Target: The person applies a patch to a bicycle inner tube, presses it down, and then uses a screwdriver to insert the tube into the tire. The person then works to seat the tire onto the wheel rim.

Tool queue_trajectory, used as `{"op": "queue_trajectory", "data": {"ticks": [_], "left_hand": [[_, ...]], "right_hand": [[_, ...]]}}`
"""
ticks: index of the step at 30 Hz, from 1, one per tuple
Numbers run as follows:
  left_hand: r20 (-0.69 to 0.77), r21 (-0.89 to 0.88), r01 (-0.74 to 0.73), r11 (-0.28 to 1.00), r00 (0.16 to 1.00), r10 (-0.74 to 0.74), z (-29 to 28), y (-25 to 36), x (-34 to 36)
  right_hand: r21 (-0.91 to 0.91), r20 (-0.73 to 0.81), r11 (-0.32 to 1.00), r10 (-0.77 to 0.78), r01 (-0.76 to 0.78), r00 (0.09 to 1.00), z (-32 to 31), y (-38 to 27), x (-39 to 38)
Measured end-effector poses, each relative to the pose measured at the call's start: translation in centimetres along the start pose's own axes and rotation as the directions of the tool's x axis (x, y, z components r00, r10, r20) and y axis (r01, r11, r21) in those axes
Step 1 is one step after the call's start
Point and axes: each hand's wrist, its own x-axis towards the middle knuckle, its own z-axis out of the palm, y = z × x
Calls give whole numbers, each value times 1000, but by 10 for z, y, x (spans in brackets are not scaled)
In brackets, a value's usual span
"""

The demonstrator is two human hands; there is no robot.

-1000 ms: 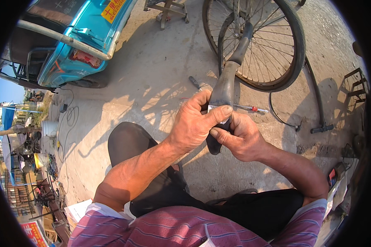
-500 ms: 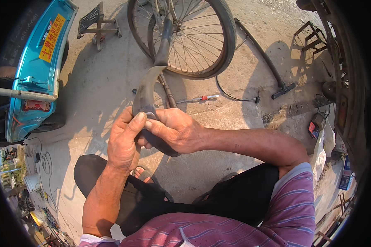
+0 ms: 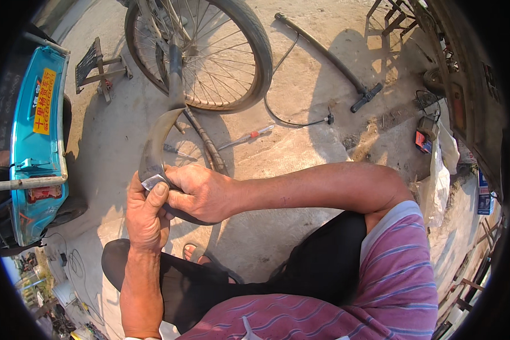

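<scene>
A dark rubber inner tube (image 3: 156,144) runs from beside the bicycle wheel (image 3: 254,68) down into my two hands. Its upper stretch is flattened and catches the light. On it, between my thumbs, sits a small silvery patch (image 3: 154,181). My left hand (image 3: 143,212) grips the tube from the left, its thumb pressed at the patch's lower edge. Closed round the tube from the right is my right hand (image 3: 204,192), the fingers partly hidden, with the tube's dark end of the loop coming out below it.
A screwdriver with a red band (image 3: 254,134) lies past my hands. Farther right is a black floor pump (image 3: 328,56) with its hose. A small wooden stool (image 3: 99,71) stands at left, near a blue vehicle (image 3: 37,147). White plastic bags (image 3: 438,187) lie at right.
The view has shifted, so the wheel, pump and hands appear farther left. More of the silvery patch shows now beside my left thumb. Both hands still hold the tube.
</scene>
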Motion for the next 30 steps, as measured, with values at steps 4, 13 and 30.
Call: {"op": "queue_trajectory", "data": {"ticks": [4, 13, 30], "left_hand": [[-71, 28, -34, 999, 997, 36, 6, 2, 6], [-56, 164, -172, 971, 981, 183, 9, 40, 10], [138, 504, -66, 861, 990, -4, 85, 83, 18]], "right_hand": [[-41, 211, 972, 233, -230, 949, -12, 5, 1], [-316, 339, 917, 347, -242, 875, 6, 13, -15], [-157, 452, 946, 325, -284, 831, -34, 28, -9]]}}
